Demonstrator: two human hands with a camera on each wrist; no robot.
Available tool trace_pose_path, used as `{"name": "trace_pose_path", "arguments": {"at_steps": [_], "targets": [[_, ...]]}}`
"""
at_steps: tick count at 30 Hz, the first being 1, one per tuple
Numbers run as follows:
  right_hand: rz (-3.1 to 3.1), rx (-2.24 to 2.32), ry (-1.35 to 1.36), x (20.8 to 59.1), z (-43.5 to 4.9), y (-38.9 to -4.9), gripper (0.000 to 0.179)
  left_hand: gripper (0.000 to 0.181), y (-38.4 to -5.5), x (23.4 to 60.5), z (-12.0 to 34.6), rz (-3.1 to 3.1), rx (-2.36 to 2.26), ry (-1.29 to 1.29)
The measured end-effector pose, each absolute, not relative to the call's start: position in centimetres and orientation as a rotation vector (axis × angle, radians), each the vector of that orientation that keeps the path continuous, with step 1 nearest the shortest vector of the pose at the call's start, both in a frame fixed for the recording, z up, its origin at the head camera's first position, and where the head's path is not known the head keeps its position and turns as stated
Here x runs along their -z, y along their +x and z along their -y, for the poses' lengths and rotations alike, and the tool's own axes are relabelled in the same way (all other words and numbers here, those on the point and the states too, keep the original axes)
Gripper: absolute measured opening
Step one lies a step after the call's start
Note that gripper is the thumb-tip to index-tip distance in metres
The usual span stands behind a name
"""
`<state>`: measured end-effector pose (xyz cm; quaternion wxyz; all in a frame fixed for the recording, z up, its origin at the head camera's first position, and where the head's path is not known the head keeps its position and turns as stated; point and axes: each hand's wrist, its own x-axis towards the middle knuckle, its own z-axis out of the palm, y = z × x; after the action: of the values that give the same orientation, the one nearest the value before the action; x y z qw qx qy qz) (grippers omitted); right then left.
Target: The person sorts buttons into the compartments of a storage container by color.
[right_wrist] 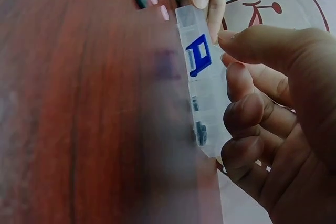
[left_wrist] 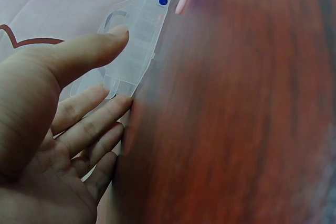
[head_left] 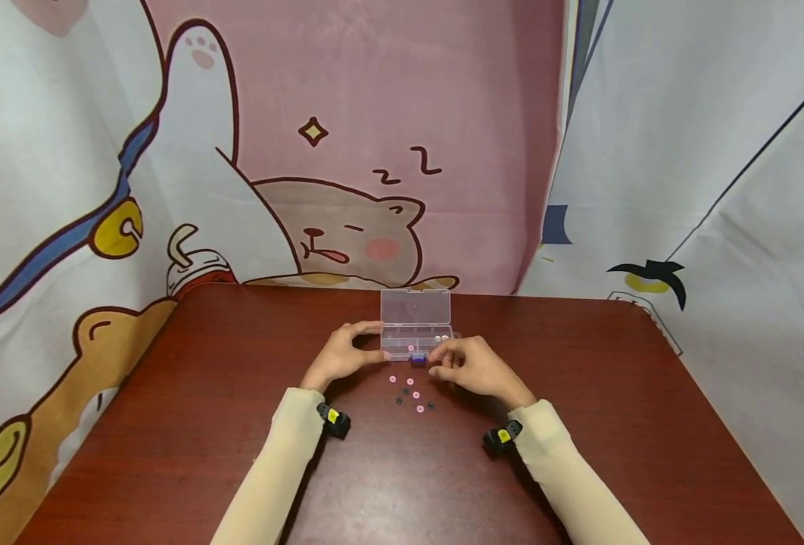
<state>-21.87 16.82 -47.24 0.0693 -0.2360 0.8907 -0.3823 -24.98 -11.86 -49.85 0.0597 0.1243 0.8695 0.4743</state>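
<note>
A clear plastic compartment box (head_left: 398, 353) stands on the table with its lid (head_left: 416, 306) raised at the back and a blue latch (right_wrist: 199, 56) in front. My left hand (head_left: 341, 354) holds its left end, thumb at the front corner and fingers at the side and back. My right hand (head_left: 473, 367) hovers at the front right corner, fingers bent, thumb and index finger slightly apart with nothing visible between them. Inside the box are a pink piece (head_left: 411, 348), white pieces (head_left: 440, 338) and dark pieces (right_wrist: 202, 132). Several small pink discs (head_left: 420, 409) and dark discs (head_left: 399, 401) lie before it.
The reddish-brown wooden table (head_left: 388, 469) extends around the box. Behind it hangs a pink cartoon-printed cloth (head_left: 484, 151), close to the raised lid. Each wrist wears a small black camera, the left camera (head_left: 338, 425) and the right camera (head_left: 497, 440).
</note>
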Motion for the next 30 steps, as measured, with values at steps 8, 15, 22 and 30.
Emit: {"name": "trace_pose_path", "arguments": {"at_steps": [8, 15, 22, 30], "targets": [[-2.643, 1.117, -0.762, 47.4, -16.8, -21.4, 0.008, 0.062, -24.9, 49.7, 11.9, -2.628, -1.437, 0.369], [-2.614, 1.079, -0.824, 47.8, -16.8, -21.0, 0.009, 0.063, -24.9, 49.6, 11.8, -2.626, -1.44, 0.38], [-2.6, 1.035, -0.902, 48.2, -16.9, -20.6, 0.01, 0.062, -24.9, 49.5, 11.8, -2.633, -1.441, 0.371], [-2.512, 0.956, -0.919, 48.0, -16.9, -19.8, 0.013, 0.062, -24.9, 49.6, 11.8, -2.623, -1.441, 0.344]]}}
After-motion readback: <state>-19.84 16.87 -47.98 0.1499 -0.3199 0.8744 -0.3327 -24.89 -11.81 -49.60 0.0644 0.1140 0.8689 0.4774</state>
